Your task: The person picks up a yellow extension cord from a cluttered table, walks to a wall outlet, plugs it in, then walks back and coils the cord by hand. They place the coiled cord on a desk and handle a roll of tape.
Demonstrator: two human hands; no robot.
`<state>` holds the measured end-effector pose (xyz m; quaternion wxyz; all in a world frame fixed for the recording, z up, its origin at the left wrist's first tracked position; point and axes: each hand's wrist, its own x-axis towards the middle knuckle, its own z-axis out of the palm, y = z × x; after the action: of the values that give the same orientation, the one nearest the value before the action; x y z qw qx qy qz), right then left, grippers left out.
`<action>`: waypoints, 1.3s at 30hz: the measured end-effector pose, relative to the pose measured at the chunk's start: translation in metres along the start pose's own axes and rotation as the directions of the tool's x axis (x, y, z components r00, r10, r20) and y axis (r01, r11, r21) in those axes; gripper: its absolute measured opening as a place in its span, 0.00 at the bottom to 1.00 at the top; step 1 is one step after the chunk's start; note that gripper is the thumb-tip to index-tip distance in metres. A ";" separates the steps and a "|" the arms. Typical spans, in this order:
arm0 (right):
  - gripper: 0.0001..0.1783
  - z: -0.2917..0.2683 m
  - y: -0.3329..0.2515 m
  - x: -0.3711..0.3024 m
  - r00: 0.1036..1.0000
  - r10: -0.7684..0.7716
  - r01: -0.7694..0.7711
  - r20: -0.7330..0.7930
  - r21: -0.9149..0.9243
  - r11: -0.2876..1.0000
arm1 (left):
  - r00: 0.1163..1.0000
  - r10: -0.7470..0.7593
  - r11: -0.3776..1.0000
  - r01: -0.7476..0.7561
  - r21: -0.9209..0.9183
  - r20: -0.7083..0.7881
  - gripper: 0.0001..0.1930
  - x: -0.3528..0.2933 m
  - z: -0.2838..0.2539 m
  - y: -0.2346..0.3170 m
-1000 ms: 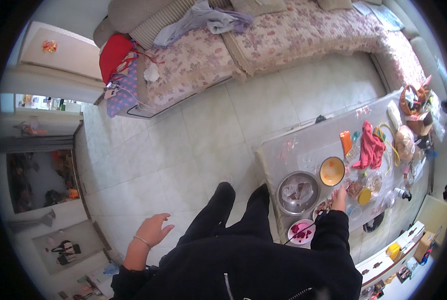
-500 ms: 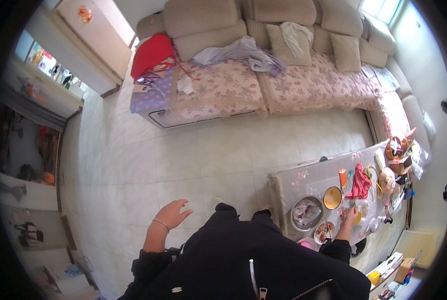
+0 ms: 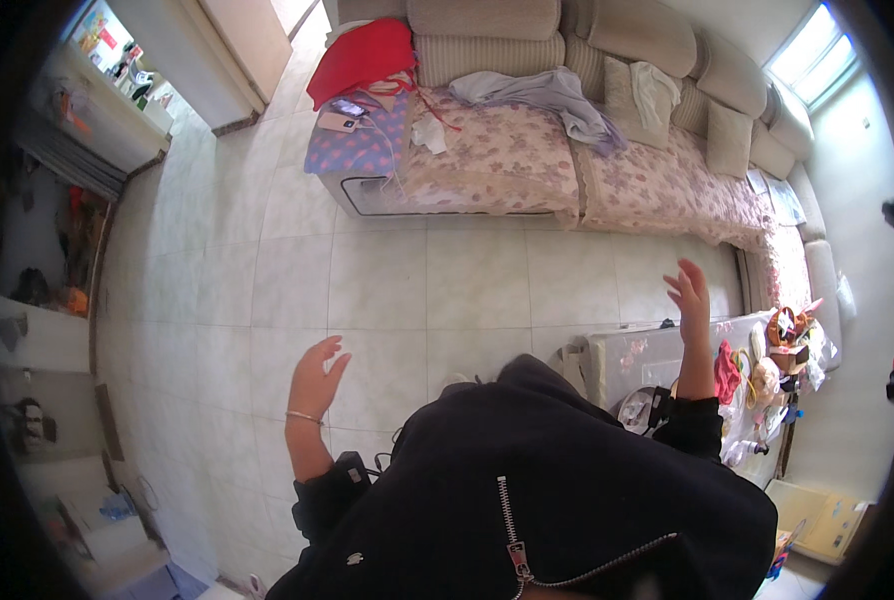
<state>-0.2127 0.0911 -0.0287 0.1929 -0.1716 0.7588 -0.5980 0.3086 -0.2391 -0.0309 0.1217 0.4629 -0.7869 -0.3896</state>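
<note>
Both of my hands are in the air and hold nothing. My left hand, with a thin bracelet at the wrist, hangs over the pale tiled floor, its fingers loosely apart. My right hand is raised beside the low table, fingers curved and spread. Behind the right forearm, a metal basin on the table shows only in part. Farther along the table lie a red cloth and a brown basket among bags and small items. My sleeve and body hide the table's near side.
A long sofa with a flowered cover runs along the far side, bearing a red cloth bundle, a phone and a grey garment. Doorways open at the left. A yellowish board is at the lower right.
My right hand has left the dishes on the table and risen forward, fingers now spread. My left hand has shifted slightly left and up. The view has turned, and my body covers more of the table.
</note>
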 end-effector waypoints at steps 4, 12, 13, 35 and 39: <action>0.18 0.074 -0.061 0.035 0.989 -0.056 0.060 0.138 -0.025 0.998 | 0.975 0.076 0.993 -0.093 -0.073 -0.211 0.13 0.000 -0.038 0.008; 0.15 0.205 -0.091 0.113 0.893 -0.130 0.127 0.430 0.035 0.991 | 0.873 0.216 0.976 -0.187 0.109 -0.437 0.12 0.024 -0.132 0.077; 0.15 0.217 -0.089 0.129 0.886 -0.174 0.181 0.430 0.025 0.983 | 0.845 0.261 0.965 -0.241 0.103 -0.468 0.12 0.033 -0.141 0.089; 0.18 0.372 -0.044 0.392 0.609 0.008 0.453 0.793 -0.356 0.817 | 0.471 0.856 0.510 -0.700 0.500 -0.213 0.31 0.291 -0.236 0.258; 0.18 0.369 -0.036 0.390 0.644 0.102 0.397 0.758 -0.446 0.802 | 0.460 0.868 0.490 -0.731 0.476 -0.187 0.32 0.312 -0.241 0.258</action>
<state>-0.3656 -0.4189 -0.1059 0.3748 -0.5175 0.7349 -0.2274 0.1085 -0.5475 0.2643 0.3731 0.1133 -0.9199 -0.0420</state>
